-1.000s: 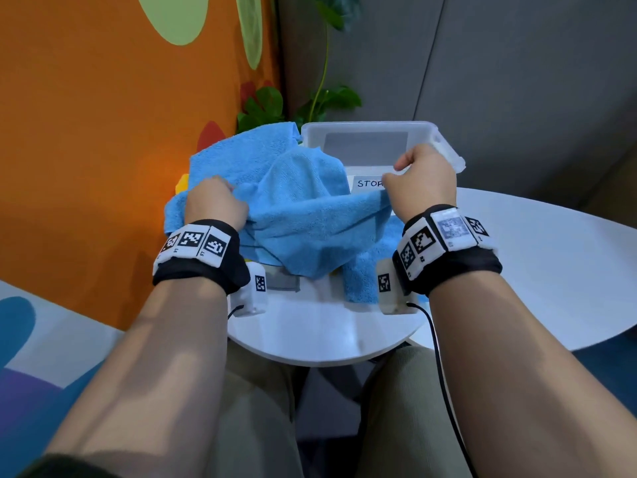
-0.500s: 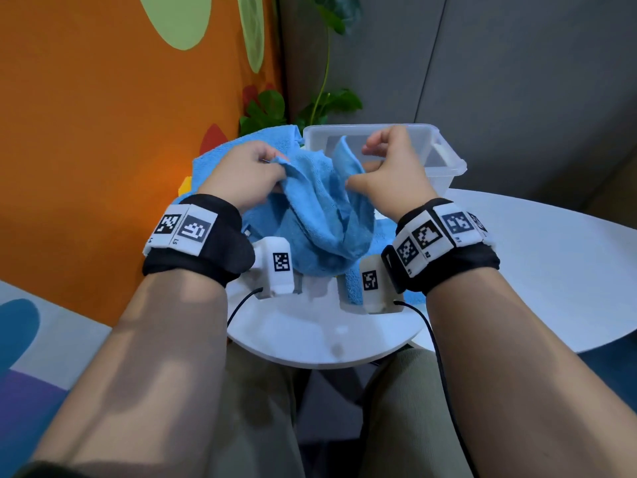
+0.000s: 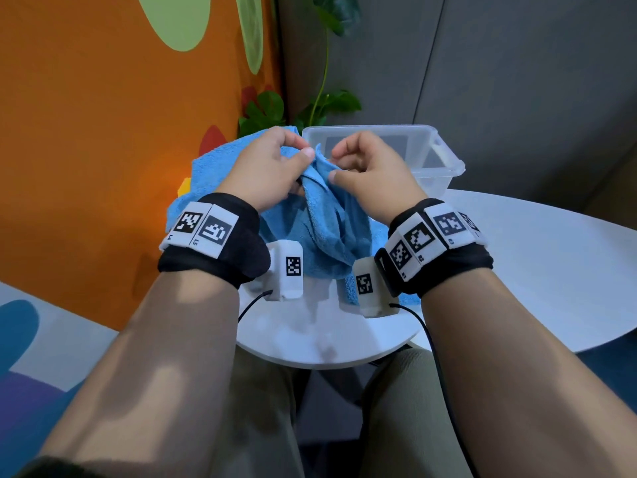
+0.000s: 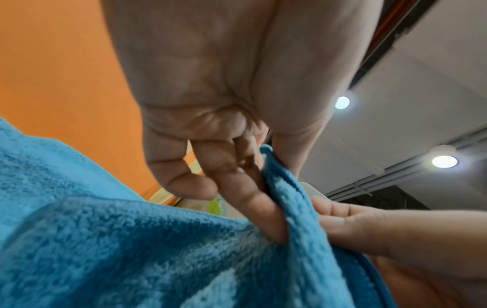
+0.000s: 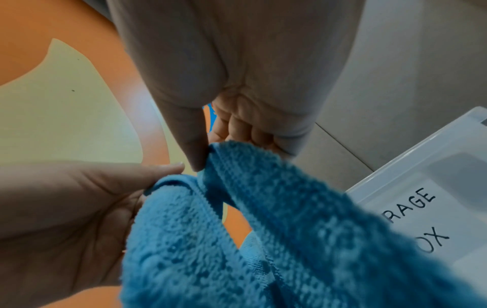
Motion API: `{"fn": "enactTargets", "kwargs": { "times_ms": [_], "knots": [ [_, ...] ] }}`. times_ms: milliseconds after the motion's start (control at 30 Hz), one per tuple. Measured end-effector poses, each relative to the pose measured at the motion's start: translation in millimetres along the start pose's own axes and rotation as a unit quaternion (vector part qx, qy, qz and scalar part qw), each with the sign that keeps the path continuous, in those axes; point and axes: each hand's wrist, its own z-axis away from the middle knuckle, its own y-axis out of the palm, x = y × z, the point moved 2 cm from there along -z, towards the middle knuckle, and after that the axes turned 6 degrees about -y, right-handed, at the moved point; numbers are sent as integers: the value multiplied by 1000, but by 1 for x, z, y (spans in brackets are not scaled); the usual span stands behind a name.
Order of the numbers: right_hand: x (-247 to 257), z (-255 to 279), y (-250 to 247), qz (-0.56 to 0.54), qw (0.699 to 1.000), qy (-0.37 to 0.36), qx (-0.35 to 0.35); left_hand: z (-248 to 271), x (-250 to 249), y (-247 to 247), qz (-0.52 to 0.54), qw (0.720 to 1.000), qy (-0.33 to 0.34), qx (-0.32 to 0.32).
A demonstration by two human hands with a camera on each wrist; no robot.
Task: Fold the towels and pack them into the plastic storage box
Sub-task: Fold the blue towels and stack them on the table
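A blue towel (image 3: 327,229) hangs bunched between both hands above the round white table (image 3: 327,343). My left hand (image 3: 275,167) pinches one top corner between thumb and fingers; the left wrist view shows that corner of the towel (image 4: 279,177) against the fingers (image 4: 253,200). My right hand (image 3: 365,170) pinches the other corner, and the right wrist view shows the towel (image 5: 237,158) held at the thumb tip. The two hands are close together, nearly touching. Another blue towel (image 3: 213,174) lies on the table behind and to the left. The clear plastic storage box (image 3: 444,157) stands just beyond the hands.
An orange wall (image 3: 103,132) runs close along the left. A green plant (image 3: 310,105) stands behind the box. A second white table (image 3: 551,263) adjoins on the right. The box carries a handwritten label (image 5: 421,218).
Both hands rose and came together, bringing the two towel corners side by side in front of the box. The towel went from spread wide to bunched and hanging.
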Motion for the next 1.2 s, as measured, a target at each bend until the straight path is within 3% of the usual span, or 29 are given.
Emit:
{"fn": "enactTargets", "kwargs": {
  "times_ms": [200, 400, 667, 833, 1000, 1200],
  "knots": [
    [-1, 2, 5, -4, 1000, -13, 3, 8, -10, 4, 8, 1000, 0, 18],
    [1, 3, 1, -10, 999, -28, -16, 12, -14, 2, 89, 993, -52, 64],
    [2, 5, 5, -34, 999, -16, -11, 16, -10, -1, 32, 995, 24, 91],
    [3, 6, 4, -46, 998, -22, -29, 13, -9, -3, 8, 999, 28, 44],
    [6, 5, 3, -68, 996, -39, -33, 8, -6, -1, -23, 1000, -16, -7],
    [3, 5, 12, -50, 998, -37, 4, 10, -8, 2, -9, 999, -37, -6]
  ]
}}
